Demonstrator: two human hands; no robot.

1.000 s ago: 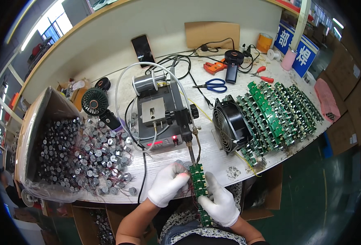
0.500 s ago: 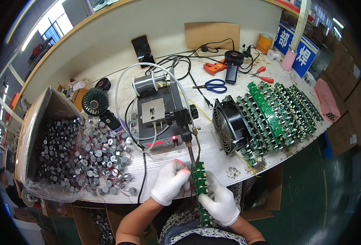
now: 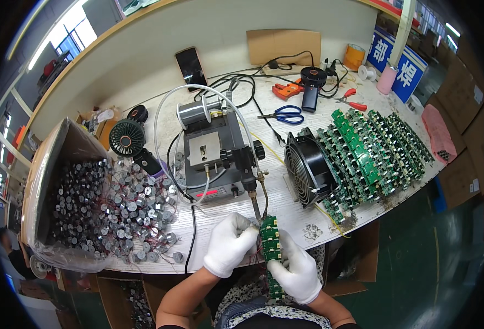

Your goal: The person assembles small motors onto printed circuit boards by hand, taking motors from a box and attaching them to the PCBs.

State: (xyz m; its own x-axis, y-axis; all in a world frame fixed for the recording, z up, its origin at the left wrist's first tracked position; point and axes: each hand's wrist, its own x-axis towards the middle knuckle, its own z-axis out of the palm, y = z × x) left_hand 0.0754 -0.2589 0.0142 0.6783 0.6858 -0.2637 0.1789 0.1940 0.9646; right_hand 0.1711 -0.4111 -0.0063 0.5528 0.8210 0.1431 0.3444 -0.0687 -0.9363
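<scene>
A long green circuit-board strip (image 3: 271, 237) lies lengthwise in front of me, its far end under the tip of a mounted soldering iron (image 3: 251, 178). My right hand (image 3: 298, 270), in a white glove, is closed on the strip's right side, thumb on top. My left hand (image 3: 228, 245), also gloved, is pinched beside the strip's left edge near the iron tip. What its fingertips hold is hidden; thin reddish wires show just below. Behind the iron stands a dark soldering machine (image 3: 220, 189) with a solder spool (image 3: 194, 113) on top.
Small silver motors (image 3: 138, 211) with red wires spill from a plastic-lined carton (image 3: 40, 181) at left. Right of the iron are a black fan (image 3: 309, 170) and rows of green boards (image 3: 365, 159). Blue-handled scissors (image 3: 289, 114), red-handled pliers (image 3: 355, 105) and a phone (image 3: 191, 67) lie further back.
The strip's far end has shifted slightly right and its near end a little up. The red light on the machine's front and the red glow on my left glove have gone out.
</scene>
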